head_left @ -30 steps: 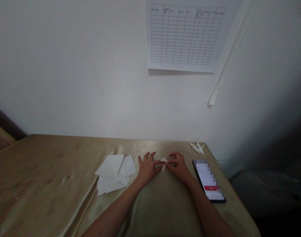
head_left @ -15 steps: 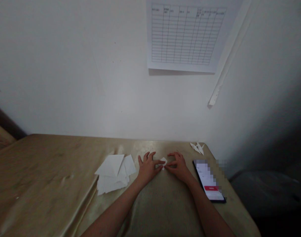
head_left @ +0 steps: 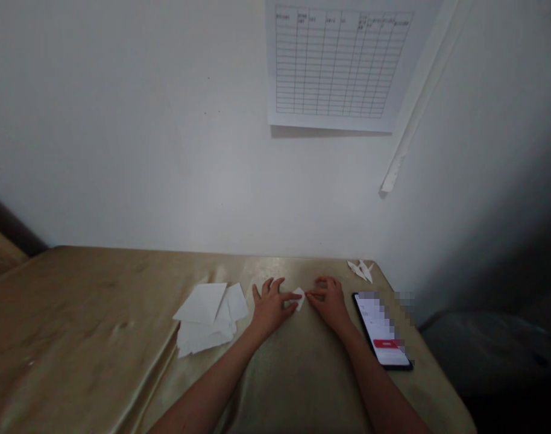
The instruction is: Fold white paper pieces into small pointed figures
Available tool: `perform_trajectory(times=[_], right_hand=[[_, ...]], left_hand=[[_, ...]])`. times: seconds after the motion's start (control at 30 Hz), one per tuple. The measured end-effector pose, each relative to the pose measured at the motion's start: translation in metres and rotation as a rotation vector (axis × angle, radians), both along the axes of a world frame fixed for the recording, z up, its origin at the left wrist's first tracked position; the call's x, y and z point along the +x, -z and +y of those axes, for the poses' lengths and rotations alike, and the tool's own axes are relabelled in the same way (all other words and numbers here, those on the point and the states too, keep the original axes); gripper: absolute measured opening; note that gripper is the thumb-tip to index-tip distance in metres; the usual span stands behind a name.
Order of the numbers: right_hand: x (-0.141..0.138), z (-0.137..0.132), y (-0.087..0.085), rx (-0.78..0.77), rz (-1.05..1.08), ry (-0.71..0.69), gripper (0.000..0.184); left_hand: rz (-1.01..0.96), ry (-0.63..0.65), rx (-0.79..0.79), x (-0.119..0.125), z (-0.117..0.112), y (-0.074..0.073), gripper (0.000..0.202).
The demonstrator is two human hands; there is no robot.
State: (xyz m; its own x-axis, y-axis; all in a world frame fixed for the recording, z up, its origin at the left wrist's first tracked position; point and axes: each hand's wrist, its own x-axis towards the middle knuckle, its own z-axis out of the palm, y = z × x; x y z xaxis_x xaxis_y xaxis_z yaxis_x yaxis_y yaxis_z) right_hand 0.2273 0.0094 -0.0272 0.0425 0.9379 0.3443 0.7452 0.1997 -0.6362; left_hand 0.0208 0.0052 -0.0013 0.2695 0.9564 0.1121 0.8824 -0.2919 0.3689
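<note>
A small folded piece of white paper [head_left: 299,299] lies on the table between my hands. My left hand [head_left: 270,307] holds its left side with the index finger and thumb, the other fingers spread apart. At the paper's right corner, my right hand [head_left: 328,302] has its thumb and index fingertip close together, pinching the edge. The fingertips hide part of the folds.
A stack of white paper sheets [head_left: 205,328] sits left of my left hand. To the right lies a phone [head_left: 384,331] with a lit screen. Folded white paper shapes [head_left: 360,271] rest near the back right corner of the cloth-covered table [head_left: 99,313]. Behind stands a wall [head_left: 167,150] with a printed chart [head_left: 332,66].
My right hand's fingertips have moved slightly right, from the paper's lower part to its right corner. My left hand has kept its place on the paper.
</note>
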Motion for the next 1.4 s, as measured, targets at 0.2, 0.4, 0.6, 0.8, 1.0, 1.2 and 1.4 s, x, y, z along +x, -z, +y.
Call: perform_trajectory(times=[0.2,0.4,0.6,0.8,1.0,1.2,1.4], right_hand=[[-0.004,0.0,0.002,0.019,-0.008,0.012,0.012],[-0.01,-0.001,0.0,-0.009,-0.059,-0.035,0.011],[-0.009,-0.005,-0.002,-0.058,-0.019,-0.095,0.007],[-0.009,-0.01,-0.011,-0.12,-0.053,-0.2,0.004],[-0.009,-0.013,-0.013,-0.126,-0.055,-0.242,0.006],[-0.01,-0.01,-0.007,-0.056,-0.05,-0.165,0.007],[-0.015,-0.012,-0.006,-0.033,-0.106,-0.14,0.029]], left_hand=[[0.004,-0.004,0.001,0.0,-0.001,-0.003,0.027],[0.007,-0.002,-0.02,0.001,-0.002,-0.006,0.029],[0.0,0.003,0.014,0.0,0.0,0.002,0.03],[-0.004,-0.003,0.033,-0.001,0.001,0.007,0.028],[0.013,-0.006,0.018,0.0,0.001,0.006,0.03],[-0.002,-0.008,0.036,-0.001,0.0,0.003,0.028],[-0.005,-0.013,0.028,-0.001,-0.002,0.0,0.029]])
